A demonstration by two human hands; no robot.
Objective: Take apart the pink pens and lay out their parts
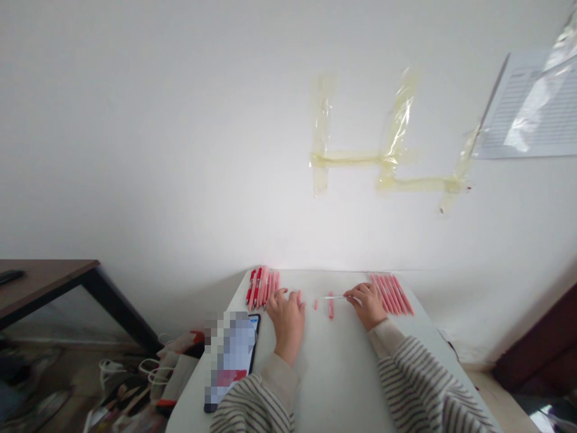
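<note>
On a white table (333, 373) my left hand (286, 317) rests palm down with fingers loosely curled, beside a batch of pink and red pens (261, 287) at the far left; a small pink piece shows by its fingers. My right hand (368, 303) pinches a thin white pen refill (332, 297) that points left. A short pink pen part (330, 305) lies between the hands. A row of pink pen barrels (392, 293) lies just right of my right hand.
A phone (232, 358) lies at the table's left edge. A dark wooden table (45, 282) stands to the left, with cables and clutter (144, 385) on the floor. Tape strips (387, 156) and a sheet of paper (532, 114) hang on the white wall.
</note>
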